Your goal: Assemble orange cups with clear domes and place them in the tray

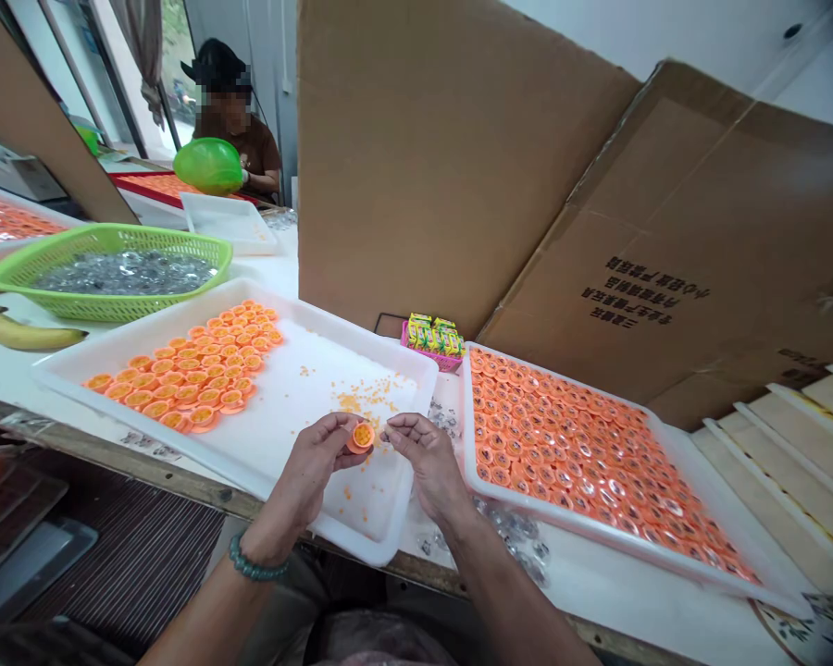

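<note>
Small orange cup clamped between left hand's thumb and fingers, above right part of white tray. Cup round, no long axis; open face turned up toward wearer. Right hand just right of cup, fingertips drawn close; cannot tell whether they pinch anything. Yellow bits scattered on tray beyond; more orange cups clustered toward left end.

Moderate light, brightest at upper-left window; floor dim; glare spots on wrapped orange pieces; held orange piece fairly sharp; wide-angle stretch toward edges, upper-right corner dark; co-worker partly pixelated
</note>
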The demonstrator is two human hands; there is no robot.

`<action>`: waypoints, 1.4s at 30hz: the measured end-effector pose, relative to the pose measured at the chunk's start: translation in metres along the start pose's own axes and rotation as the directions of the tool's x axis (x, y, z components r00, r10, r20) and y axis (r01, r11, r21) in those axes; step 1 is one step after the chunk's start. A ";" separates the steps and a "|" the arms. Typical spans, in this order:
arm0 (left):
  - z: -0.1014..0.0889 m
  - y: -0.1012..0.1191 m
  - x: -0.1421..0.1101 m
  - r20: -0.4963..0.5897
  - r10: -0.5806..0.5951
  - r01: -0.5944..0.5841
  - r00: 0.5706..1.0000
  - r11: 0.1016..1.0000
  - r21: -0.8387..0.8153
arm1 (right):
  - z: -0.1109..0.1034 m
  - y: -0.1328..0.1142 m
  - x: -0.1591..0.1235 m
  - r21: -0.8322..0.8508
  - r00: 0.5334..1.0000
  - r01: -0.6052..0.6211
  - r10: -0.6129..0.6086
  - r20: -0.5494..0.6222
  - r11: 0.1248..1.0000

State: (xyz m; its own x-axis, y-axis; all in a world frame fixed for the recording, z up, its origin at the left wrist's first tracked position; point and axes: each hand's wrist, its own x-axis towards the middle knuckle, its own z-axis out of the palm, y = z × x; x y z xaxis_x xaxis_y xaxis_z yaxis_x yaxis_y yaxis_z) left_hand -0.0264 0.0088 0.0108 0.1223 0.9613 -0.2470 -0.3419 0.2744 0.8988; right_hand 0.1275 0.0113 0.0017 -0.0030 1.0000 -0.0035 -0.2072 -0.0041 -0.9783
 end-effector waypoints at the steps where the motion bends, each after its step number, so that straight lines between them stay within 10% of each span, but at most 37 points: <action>1: 0.000 0.000 0.000 0.004 0.001 -0.001 1.000 1.000 -0.004 | 0.000 0.001 0.000 0.003 1.000 0.007 -0.007 -0.001 1.000; 30: 0.002 0.002 -0.001 0.012 -0.048 0.048 0.999 0.999 -0.017 | 0.004 -0.014 0.013 -0.253 0.977 -0.093 0.137 0.164 0.963; 42: 0.000 -0.001 0.000 0.064 0.016 -0.015 0.998 1.000 -0.008 | 0.021 -0.018 0.007 -0.278 0.998 -0.018 0.034 0.052 0.960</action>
State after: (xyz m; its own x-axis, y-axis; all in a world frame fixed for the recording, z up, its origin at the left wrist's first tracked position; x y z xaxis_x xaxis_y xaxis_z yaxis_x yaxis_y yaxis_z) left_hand -0.0259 0.0086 0.0096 0.1761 0.9618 -0.2094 -0.3508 0.2601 0.8996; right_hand 0.1108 0.0181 0.0236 -0.0606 0.9978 -0.0258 0.0733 -0.0214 -0.9971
